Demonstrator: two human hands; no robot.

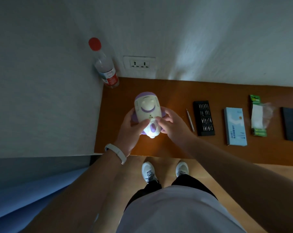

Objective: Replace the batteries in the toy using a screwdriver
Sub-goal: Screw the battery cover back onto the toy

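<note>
A white and purple rocket-shaped toy [146,108] lies on the brown wooden shelf [176,91], its near end glowing. My left hand [130,128] grips its left side, thumb across the body. My right hand [171,124] holds its right side, fingertips meeting the left thumb at the small cover in the middle. A thin silver screwdriver [190,120] lies on the shelf just right of my right hand. Beside it stands an open black case of bits [203,118]. A green pack of batteries [258,115] in torn plastic lies further right.
A plastic bottle with a red cap [104,64] stands at the shelf's back left corner by the wall. A wall socket [140,64] is behind the toy. A light blue box [235,126] and a black lid [292,126] lie at the right. My feet stand below the shelf edge.
</note>
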